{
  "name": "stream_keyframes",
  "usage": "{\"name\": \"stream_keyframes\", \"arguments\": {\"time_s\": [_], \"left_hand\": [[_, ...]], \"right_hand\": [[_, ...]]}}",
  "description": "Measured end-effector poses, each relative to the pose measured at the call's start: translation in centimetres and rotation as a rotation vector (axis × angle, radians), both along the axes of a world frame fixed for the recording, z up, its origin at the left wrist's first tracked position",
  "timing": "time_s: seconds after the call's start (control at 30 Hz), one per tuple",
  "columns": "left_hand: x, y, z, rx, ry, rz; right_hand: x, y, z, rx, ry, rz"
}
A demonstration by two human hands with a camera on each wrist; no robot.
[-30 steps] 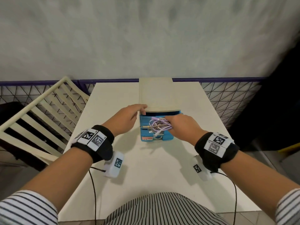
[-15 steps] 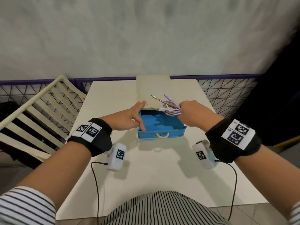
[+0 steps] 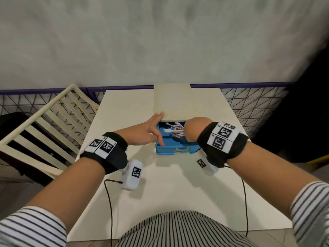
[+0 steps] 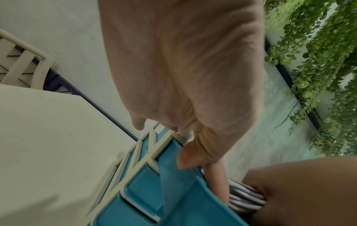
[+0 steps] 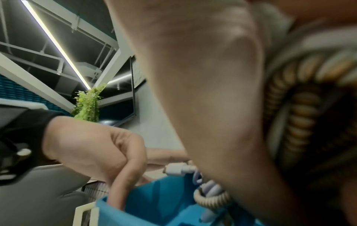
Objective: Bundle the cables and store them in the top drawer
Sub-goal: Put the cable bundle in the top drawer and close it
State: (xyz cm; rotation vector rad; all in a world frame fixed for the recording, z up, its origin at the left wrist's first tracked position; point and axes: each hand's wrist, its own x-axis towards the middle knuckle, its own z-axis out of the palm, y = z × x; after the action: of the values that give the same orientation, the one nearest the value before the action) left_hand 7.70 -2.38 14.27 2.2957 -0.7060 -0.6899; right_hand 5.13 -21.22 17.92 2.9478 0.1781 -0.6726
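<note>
A cream drawer unit point(image 3: 171, 102) stands at the table's far middle, its blue top drawer point(image 3: 165, 151) pulled out. My right hand point(image 3: 194, 129) is down in the drawer and grips a bundle of lilac and gold coiled cables point(image 3: 175, 131); in the right wrist view the coils point(image 5: 295, 113) lie against the palm and a white plug point(image 5: 177, 169) sticks out. My left hand point(image 3: 147, 132) is at the drawer's left side, one finger on the unit's top edge, another reaching down inside the drawer wall point(image 4: 173, 206). The right fingers are hidden.
The white table point(image 3: 178, 193) reaches my striped shirt. A cream slatted chair point(image 3: 53, 122) stands to the left. A purple rail with wire mesh point(image 3: 249, 104) runs behind the table, under a grey wall. Thin black wires hang from both wrist units.
Half a second ago my right hand held the bundle above the drawer by the unit's top. It has come down with the bundle into the drawer. My left hand stayed at the drawer's left corner.
</note>
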Motion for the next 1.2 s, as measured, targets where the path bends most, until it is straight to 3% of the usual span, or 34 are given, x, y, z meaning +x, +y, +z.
{"name": "stream_keyframes", "arguments": {"time_s": [0.4,0.73,0.8,0.9,1.2], "left_hand": [[0.0,0.1,0.1,0.006,0.009,-0.008],[-0.4,-0.4,0.3,-0.004,-0.026,-0.015],[-0.5,-0.4,0.2,0.006,-0.057,-0.006],[-0.5,-0.3,-0.1,0.011,-0.126,-0.002],[-0.3,-1.5,-1.1,0.362,-0.420,-0.017]], "right_hand": [[2.2,1.8,-1.8,0.016,-0.014,-0.204],[1.4,1.9,-2.2,-0.074,-0.064,-0.165],[1.4,1.8,-2.1,-0.012,-0.109,-0.161],[1.4,1.7,-1.7,-0.071,-0.086,-0.120],[1.9,1.6,-2.2,-0.079,-0.042,-0.128]]}}
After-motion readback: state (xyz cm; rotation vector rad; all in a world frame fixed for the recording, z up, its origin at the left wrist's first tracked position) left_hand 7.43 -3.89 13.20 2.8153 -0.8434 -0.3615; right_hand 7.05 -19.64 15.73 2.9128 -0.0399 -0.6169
